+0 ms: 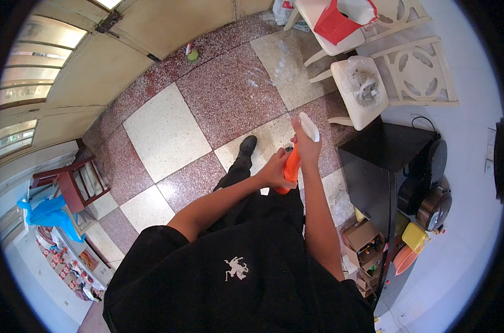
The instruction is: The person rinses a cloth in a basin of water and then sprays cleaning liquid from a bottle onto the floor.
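Note:
In front of my waist I hold an orange bottle with a white top piece, which looks like a spray head. My left hand wraps around the orange body low down. Higher up, my right hand grips it at the neck, just under the white piece. The fingers cover much of the bottle, and its contents cannot be seen. Below the hands are my dark trousers and one black shoe on the tiled floor.
A green spray bottle stands by the metal door. To the right, pale chairs bear a red bucket and a clear plastic bag. A black cabinet is close to my right arm. At left stands a brown wooden chair.

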The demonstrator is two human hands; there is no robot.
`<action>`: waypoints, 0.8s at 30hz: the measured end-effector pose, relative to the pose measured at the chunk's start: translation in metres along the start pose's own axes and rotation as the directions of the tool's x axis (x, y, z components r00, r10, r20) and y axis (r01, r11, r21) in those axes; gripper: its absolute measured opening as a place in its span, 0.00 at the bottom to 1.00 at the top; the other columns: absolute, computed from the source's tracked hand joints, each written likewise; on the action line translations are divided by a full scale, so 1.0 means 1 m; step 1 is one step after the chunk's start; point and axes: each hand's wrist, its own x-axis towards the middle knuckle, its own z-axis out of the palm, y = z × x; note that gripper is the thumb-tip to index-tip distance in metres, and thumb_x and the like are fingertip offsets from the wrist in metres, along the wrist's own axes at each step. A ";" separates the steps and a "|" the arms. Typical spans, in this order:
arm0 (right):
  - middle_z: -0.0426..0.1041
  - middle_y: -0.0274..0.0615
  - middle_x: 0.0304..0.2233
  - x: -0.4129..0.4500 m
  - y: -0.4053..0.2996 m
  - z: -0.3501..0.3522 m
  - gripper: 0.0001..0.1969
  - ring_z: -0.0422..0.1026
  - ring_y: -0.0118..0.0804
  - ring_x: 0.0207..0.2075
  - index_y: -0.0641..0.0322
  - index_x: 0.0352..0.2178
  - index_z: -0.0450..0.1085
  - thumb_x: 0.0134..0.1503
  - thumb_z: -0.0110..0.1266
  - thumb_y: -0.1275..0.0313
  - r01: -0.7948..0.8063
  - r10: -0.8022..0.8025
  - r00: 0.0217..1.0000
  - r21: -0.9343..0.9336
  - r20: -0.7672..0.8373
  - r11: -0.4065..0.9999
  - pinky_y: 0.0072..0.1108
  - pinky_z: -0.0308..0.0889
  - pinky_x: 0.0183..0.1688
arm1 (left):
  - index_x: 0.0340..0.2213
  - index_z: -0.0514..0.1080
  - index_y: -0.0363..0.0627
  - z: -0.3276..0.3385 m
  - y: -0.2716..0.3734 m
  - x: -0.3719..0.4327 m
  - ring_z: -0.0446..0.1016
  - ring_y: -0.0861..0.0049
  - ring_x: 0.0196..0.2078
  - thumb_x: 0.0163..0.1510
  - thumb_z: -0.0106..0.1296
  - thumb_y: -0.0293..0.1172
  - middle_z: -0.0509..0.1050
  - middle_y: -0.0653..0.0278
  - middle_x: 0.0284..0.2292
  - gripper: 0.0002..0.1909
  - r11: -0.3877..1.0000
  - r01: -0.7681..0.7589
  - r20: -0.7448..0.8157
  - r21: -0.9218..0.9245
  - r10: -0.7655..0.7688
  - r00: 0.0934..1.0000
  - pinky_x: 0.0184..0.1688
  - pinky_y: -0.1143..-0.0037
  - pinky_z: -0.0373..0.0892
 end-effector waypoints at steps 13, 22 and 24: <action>0.70 0.28 0.24 0.002 -0.006 -0.005 0.20 0.65 0.20 0.22 0.62 0.37 0.72 0.48 0.63 0.59 -0.063 0.065 0.998 -0.083 0.024 0.995 0.15 0.59 0.23 | 0.49 0.62 0.41 0.002 0.005 0.001 0.61 0.62 0.42 0.30 0.66 0.42 0.61 0.55 0.38 0.42 0.999 0.037 0.042 -0.007 -0.037 0.998 0.48 0.67 0.61; 0.75 0.38 0.34 0.010 -0.002 -0.015 0.21 0.71 0.27 0.37 0.65 0.40 0.71 0.50 0.61 0.61 -0.015 0.019 0.965 -0.015 0.261 1.000 0.18 0.63 0.41 | 0.45 0.62 0.39 0.005 0.001 0.000 0.59 0.65 0.43 0.33 0.65 0.43 0.60 0.57 0.38 0.38 0.990 0.076 0.107 -0.116 -0.064 0.992 0.49 0.70 0.59; 0.75 0.36 0.31 0.011 0.001 -0.013 0.19 0.71 0.26 0.33 0.65 0.38 0.71 0.50 0.61 0.61 0.014 -0.019 0.968 0.022 0.249 1.000 0.18 0.64 0.39 | 0.45 0.62 0.39 0.005 0.001 -0.001 0.59 0.65 0.43 0.33 0.64 0.43 0.60 0.57 0.38 0.38 0.988 0.072 0.113 -0.137 -0.056 0.992 0.49 0.70 0.59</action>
